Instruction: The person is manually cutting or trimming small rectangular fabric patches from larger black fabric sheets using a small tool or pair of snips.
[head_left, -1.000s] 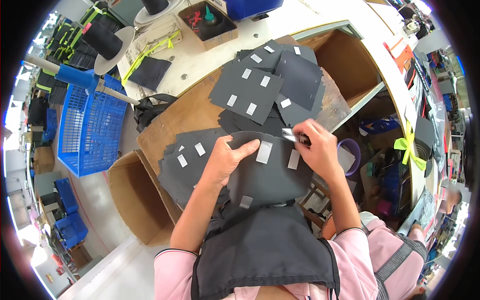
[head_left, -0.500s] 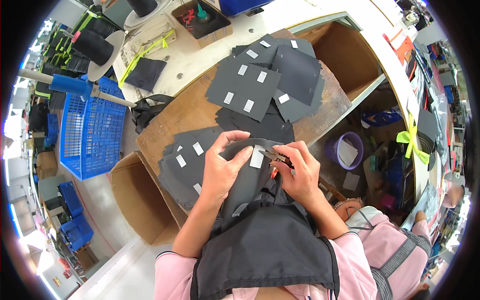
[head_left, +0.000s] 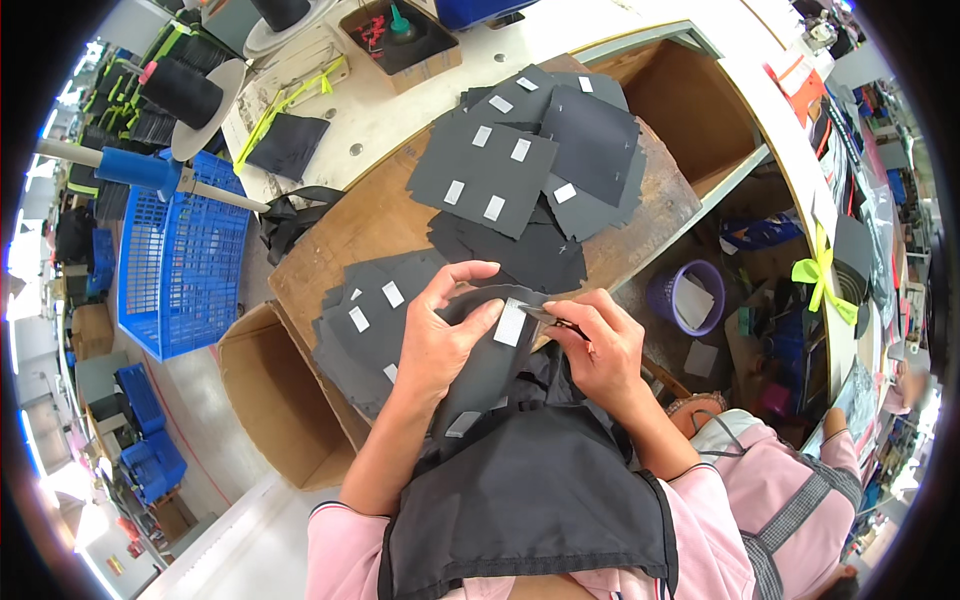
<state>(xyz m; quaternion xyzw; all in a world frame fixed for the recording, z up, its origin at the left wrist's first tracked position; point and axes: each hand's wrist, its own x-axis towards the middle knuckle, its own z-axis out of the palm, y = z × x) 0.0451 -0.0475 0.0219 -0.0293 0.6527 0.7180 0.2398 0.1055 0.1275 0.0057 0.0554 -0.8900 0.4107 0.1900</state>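
Observation:
My left hand [head_left: 442,335] pinches the upper edge of a dark grey fabric panel [head_left: 478,358], thumb in front and fingers behind, so that it curves up from my lap. A white rectangular patch [head_left: 509,324] sits on the panel close to my thumb. Closed around small metal thread snips [head_left: 543,316], my right hand [head_left: 598,345] holds their tips at the patch's upper right corner. Its fingers hide most of the snips. On the wooden board [head_left: 345,225] beyond lie stacked dark panels [head_left: 484,175], several bearing white patches, with another pile [head_left: 375,300] left of my hand.
A cardboard box [head_left: 285,400] stands below the board's left end, beside a blue plastic basket [head_left: 180,260]. Thread cones [head_left: 185,95] and a box of small tools [head_left: 400,55] are at the back. To the right are a purple bin [head_left: 690,300] and a seated co-worker [head_left: 770,480].
The panel and my left hand have shifted slightly left and down. The snips stay at the patch's corner, and the orange part seen below my right hand is now hidden.

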